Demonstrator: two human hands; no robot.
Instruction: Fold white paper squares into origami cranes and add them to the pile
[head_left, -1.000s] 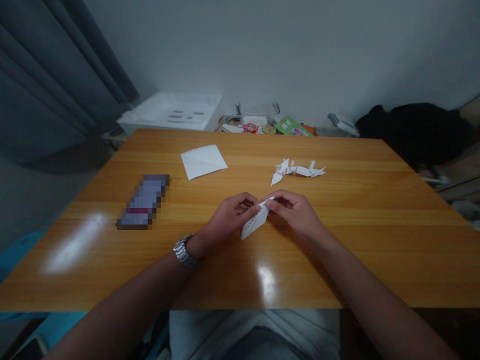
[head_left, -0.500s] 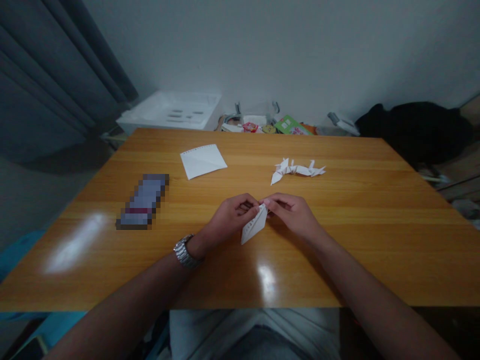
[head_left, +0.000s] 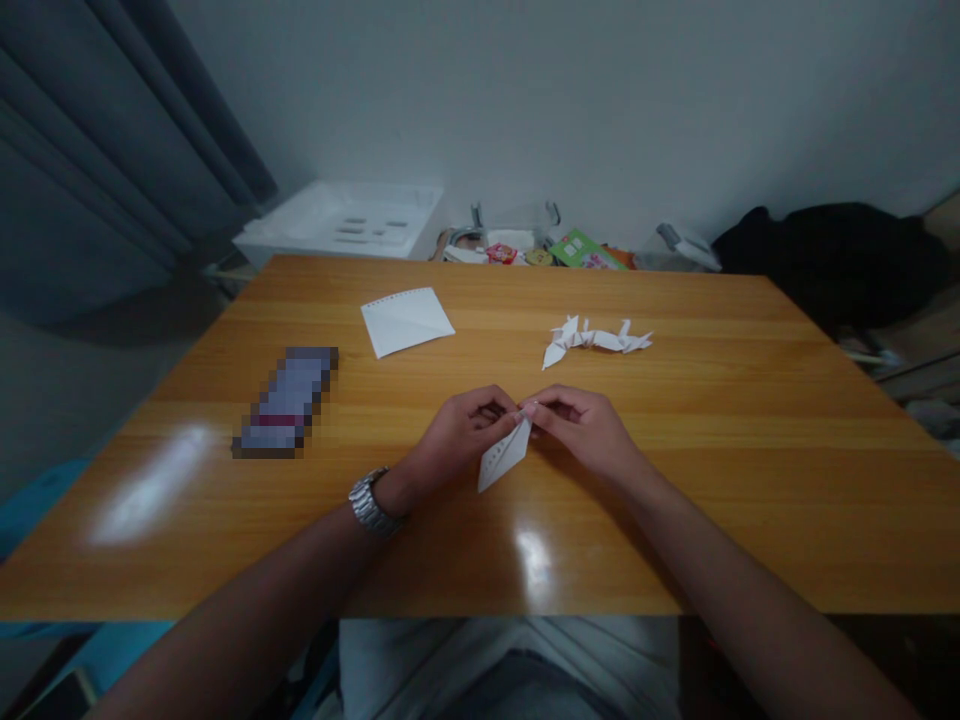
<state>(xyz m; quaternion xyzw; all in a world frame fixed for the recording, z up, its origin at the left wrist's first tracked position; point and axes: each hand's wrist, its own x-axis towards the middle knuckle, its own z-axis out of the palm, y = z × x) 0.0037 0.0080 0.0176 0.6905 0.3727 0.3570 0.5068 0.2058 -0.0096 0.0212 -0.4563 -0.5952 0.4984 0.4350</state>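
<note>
A small folded piece of white paper (head_left: 505,457), pointed at its lower end and with punched holes along one side, is held between both hands above the table. My left hand (head_left: 466,432) pinches its upper left edge between thumb and fingers. At its top corner, the thumb and fingertips of my right hand (head_left: 581,425) are closed on it, close to the left fingertips. Beyond the hands lie several folded white paper figures (head_left: 600,340) in a row. A flat sheet of white paper (head_left: 407,322) with a perforated edge rests farther left.
A blurred-out phone (head_left: 286,403) lies on the left of the wooden table (head_left: 712,480). Behind the far edge are a white plastic tray (head_left: 352,220), a green packet (head_left: 581,250) and other small items. A black cloth-like heap (head_left: 825,255) is at the far right.
The folded paper has shifted slightly, its lower tip moving a little down and left. Both hands keep nearly the same place and grip.
</note>
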